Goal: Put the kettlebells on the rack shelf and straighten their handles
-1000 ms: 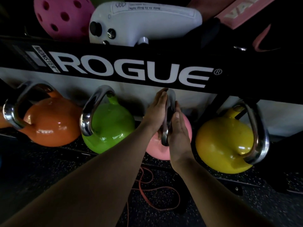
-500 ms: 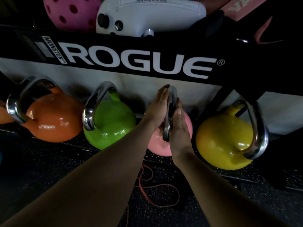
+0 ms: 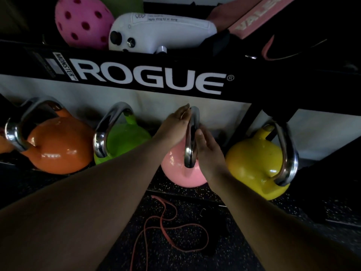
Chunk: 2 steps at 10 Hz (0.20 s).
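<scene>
Several kettlebells with steel handles stand in a row on the low black rack shelf point(image 3: 185, 192): orange point(image 3: 56, 147), green point(image 3: 125, 139), pink point(image 3: 179, 171) and yellow point(image 3: 256, 163). The pink kettlebell's handle point(image 3: 190, 141) points edge-on toward me. My left hand point(image 3: 173, 126) presses flat on the handle's left side and my right hand point(image 3: 207, 151) presses on its right side, so both palms sandwich the steel loop. The orange and green handles angle to the left; the yellow one angles to the right.
A black rack beam point(image 3: 148, 75) with white ROGUE lettering runs just above the handles. On the upper shelf lie a pink perforated ball point(image 3: 82, 22), a white padded item point(image 3: 162, 34) and a pink strap point(image 3: 254, 18). A red band point(image 3: 166, 227) coils on the speckled floor below.
Both hands stay clamped on the pink kettlebell's handle. The view has shifted so the rack sits slightly lower in frame; the kettlebells keep their places.
</scene>
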Motion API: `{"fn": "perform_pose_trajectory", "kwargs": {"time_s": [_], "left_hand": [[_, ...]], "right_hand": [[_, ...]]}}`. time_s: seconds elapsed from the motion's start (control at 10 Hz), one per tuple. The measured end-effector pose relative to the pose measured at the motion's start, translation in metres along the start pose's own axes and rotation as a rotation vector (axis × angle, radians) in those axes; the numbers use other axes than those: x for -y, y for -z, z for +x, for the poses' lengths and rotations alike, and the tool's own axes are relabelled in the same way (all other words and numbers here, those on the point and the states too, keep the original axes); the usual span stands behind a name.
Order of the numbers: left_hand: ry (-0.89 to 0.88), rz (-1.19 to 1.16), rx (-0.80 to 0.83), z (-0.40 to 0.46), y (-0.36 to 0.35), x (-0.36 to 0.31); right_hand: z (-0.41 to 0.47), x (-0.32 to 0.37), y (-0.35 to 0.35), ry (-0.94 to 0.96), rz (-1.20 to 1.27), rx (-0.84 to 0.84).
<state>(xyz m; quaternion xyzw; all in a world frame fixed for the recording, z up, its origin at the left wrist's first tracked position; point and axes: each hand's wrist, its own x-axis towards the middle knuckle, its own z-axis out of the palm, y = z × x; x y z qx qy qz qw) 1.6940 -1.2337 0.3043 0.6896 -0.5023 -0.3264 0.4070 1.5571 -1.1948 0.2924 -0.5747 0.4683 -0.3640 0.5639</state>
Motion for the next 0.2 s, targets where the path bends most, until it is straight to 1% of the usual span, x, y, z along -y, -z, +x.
{"fn": "perform_pose_trajectory", "kwargs": {"time_s": [0.1, 0.2], "left_hand": [[-0.117, 0.288, 0.003, -0.017, 0.011, -0.010], [-0.125, 0.443, -0.029, -0.025, 0.015, -0.009]], "right_hand": [[-0.011, 0.012, 0.024, 0.053, -0.258, -0.049], [-0.017, 0.013, 0.038, 0.107, -0.435, -0.065]]}}
